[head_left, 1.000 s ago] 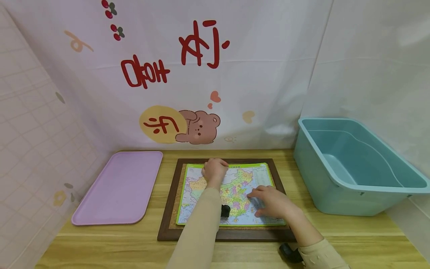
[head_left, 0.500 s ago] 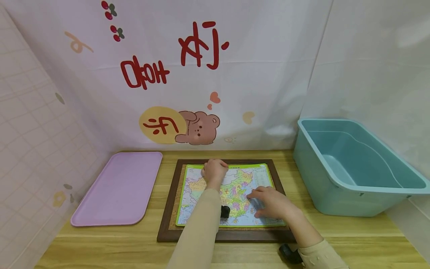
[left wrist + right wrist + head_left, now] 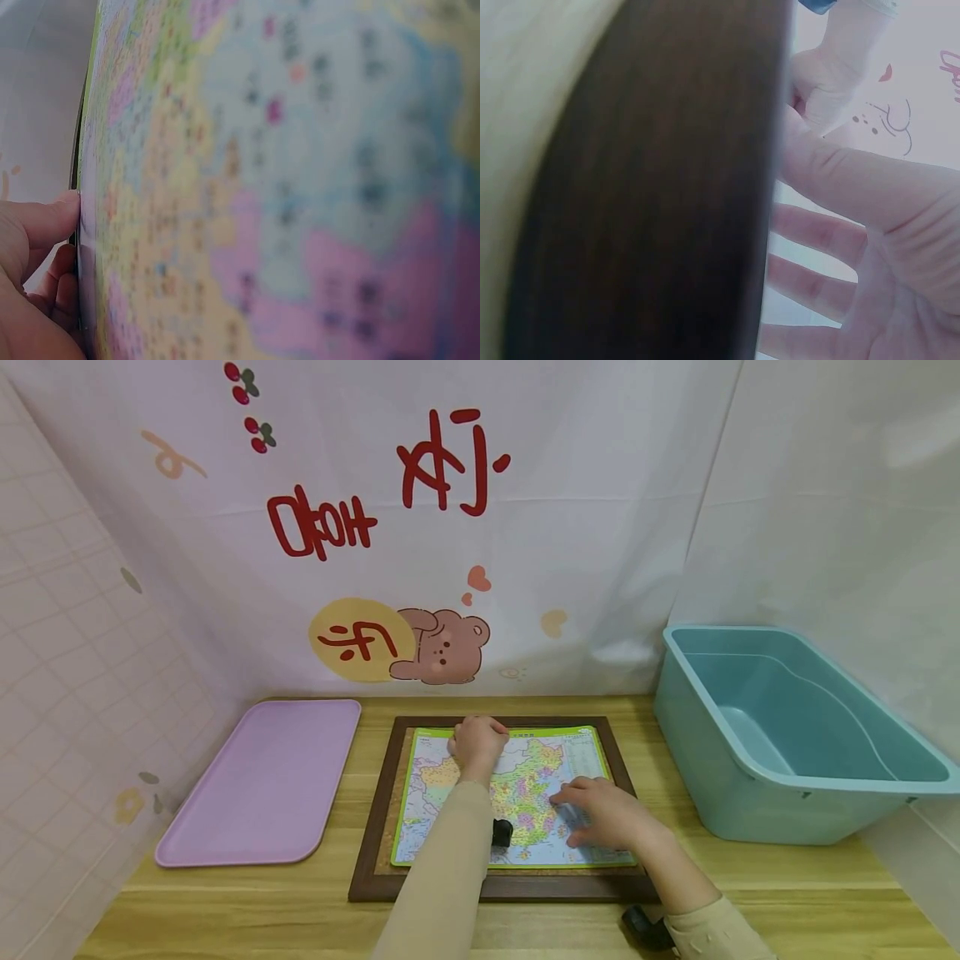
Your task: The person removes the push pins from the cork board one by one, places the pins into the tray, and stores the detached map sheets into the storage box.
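A map sheet (image 3: 536,793) with a green border lies on a cork board with a dark brown frame (image 3: 555,887). At the sheet's top edge, left of its middle, my left hand (image 3: 477,745) rests with curled fingers. In the left wrist view its thumb (image 3: 46,217) and bent fingertips meet the map surface; nothing shows between them. My right hand (image 3: 603,812) lies over the map's right part with fingers spread apart. In the right wrist view the dark frame hides the fingertips of the right hand (image 3: 885,240).
A pink tray (image 3: 262,781) lies to the left on the wooden table (image 3: 217,910). To the right stands a teal plastic tub (image 3: 757,777). A white printed cloth (image 3: 585,527) hangs behind the board. Black wrist devices sit at both arms.
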`<state>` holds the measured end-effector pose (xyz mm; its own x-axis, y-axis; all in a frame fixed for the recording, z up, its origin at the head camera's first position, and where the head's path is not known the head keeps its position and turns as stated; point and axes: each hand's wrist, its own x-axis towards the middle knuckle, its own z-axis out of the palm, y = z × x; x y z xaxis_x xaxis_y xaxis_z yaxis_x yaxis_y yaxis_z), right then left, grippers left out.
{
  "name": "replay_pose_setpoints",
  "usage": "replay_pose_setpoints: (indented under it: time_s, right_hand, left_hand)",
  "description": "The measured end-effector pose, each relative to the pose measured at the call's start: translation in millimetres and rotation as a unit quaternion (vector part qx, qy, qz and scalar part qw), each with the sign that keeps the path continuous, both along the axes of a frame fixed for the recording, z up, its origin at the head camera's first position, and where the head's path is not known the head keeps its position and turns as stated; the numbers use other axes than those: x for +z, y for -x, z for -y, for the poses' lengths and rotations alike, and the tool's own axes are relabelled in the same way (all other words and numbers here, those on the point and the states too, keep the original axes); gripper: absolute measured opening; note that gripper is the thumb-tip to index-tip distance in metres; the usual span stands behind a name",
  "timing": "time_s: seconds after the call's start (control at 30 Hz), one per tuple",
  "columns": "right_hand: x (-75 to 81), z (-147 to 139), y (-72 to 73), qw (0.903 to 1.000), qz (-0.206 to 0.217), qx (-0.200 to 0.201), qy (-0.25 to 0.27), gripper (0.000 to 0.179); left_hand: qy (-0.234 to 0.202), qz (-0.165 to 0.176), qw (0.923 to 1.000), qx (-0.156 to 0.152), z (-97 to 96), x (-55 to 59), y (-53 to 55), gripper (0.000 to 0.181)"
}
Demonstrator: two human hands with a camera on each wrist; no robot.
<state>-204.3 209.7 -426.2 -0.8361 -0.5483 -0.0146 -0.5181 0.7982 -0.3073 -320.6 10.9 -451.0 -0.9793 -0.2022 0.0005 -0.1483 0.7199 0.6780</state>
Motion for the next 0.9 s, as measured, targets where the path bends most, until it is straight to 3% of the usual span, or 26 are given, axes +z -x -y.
replay_pose_setpoints:
  time_s: [0.9]
  right_hand:
    - [0.6,0.1,-1.5,1.0,-0.002,0.001,0.001,0.056]
  left_hand:
    - [0.027,0.013,0.9996,0.002,-1.2,1.3,-1.5,0.017]
